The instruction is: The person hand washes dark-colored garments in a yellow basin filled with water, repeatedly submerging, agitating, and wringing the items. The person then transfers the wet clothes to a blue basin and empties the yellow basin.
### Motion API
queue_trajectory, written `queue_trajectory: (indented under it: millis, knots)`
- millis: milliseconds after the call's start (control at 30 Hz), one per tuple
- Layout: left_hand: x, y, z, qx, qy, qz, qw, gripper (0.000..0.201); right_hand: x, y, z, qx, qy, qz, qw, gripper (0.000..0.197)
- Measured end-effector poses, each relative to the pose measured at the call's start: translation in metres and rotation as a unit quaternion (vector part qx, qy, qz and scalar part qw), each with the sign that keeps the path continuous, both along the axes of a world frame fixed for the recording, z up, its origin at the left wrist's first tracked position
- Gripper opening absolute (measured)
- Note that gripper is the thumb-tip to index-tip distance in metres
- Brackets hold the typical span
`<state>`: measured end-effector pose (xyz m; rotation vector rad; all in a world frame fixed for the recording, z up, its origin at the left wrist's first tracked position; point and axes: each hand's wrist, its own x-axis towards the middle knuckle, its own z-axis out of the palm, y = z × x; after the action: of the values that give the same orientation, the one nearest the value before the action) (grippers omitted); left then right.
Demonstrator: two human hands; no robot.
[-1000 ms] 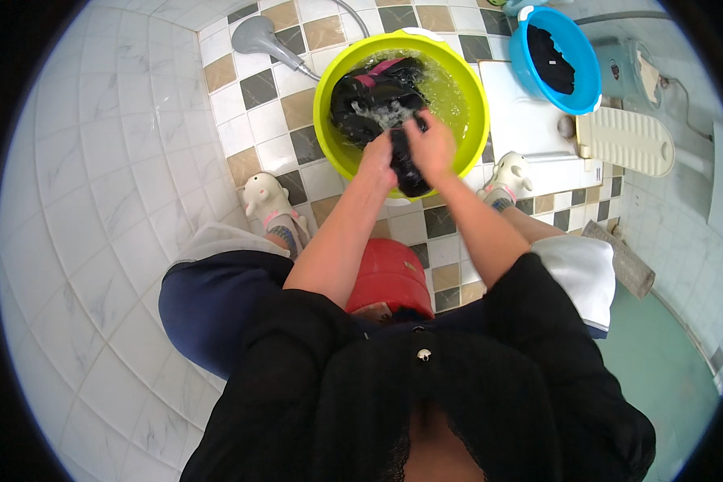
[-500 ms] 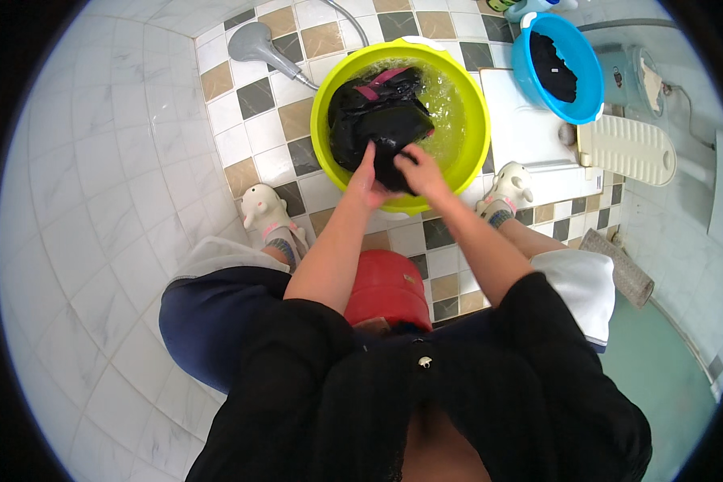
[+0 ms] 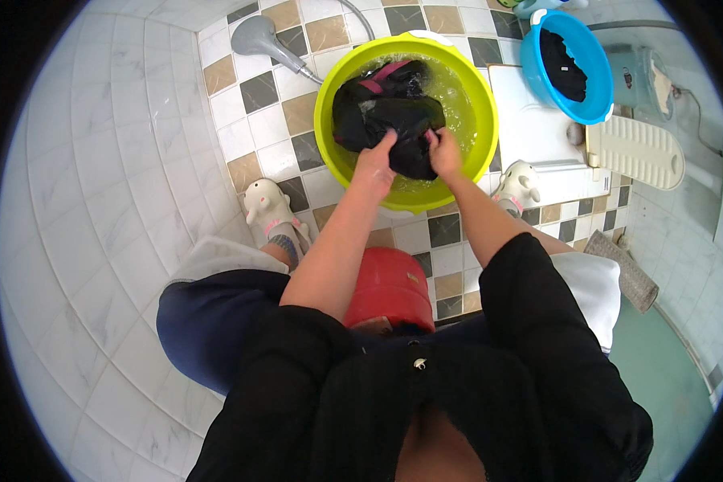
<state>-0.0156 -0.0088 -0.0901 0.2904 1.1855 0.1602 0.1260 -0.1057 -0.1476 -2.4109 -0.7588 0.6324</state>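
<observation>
A wet black garment [image 3: 402, 116] with pinkish-purple strips lies bunched in the water of a yellow-green basin [image 3: 487, 120]. My left hand [image 3: 375, 166] grips its near edge, thumb on top and fingers mostly hidden beneath the cloth. To the right, my right hand [image 3: 443, 154] pinches the same garment near its right side. Between the two hands the cloth is stretched and hangs a little over the water. Small bubbles and ripples show at the water's surface around it.
A grey shower head [image 3: 257, 36] with its hose lies on the checkered tiles left of the basin. At the far right, a blue basin [image 3: 598, 60] holds dark cloth. Beside it is a ridged cream washboard-like panel [image 3: 636, 153]. A red stool [image 3: 390, 289] stands beneath me.
My right hand has moved right and slightly up along the garment, and my hands are farther apart. The cloth between them has spread out.
</observation>
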Motion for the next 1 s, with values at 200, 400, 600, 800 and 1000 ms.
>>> queue_trajectory:
  millis: [200,400,600,800,1000]
  knots:
    - [-0.009,-0.004,0.022,-0.17,-0.084,-0.014,0.982,0.088,-0.019,0.0,0.008,0.028,0.297,-0.079,0.951,0.033]
    - [-0.013,-0.002,0.0,-0.111,-0.194,0.06,0.973,0.057,-0.111,0.015,0.162,0.084,0.126,0.105,0.983,0.021]
    - [0.001,-0.013,0.018,-0.106,-0.035,0.097,0.989,0.036,-0.069,0.024,0.104,0.021,0.0,-0.001,1.0,0.021]
    - [-0.001,0.007,0.027,0.003,-0.052,0.013,0.999,0.076,0.01,-0.006,-0.027,-0.071,0.044,-0.07,0.994,0.03]
    - [-0.02,-0.003,0.007,-0.128,-0.062,-0.077,0.987,0.089,-0.046,0.01,0.039,0.061,0.264,-0.093,0.958,0.029]
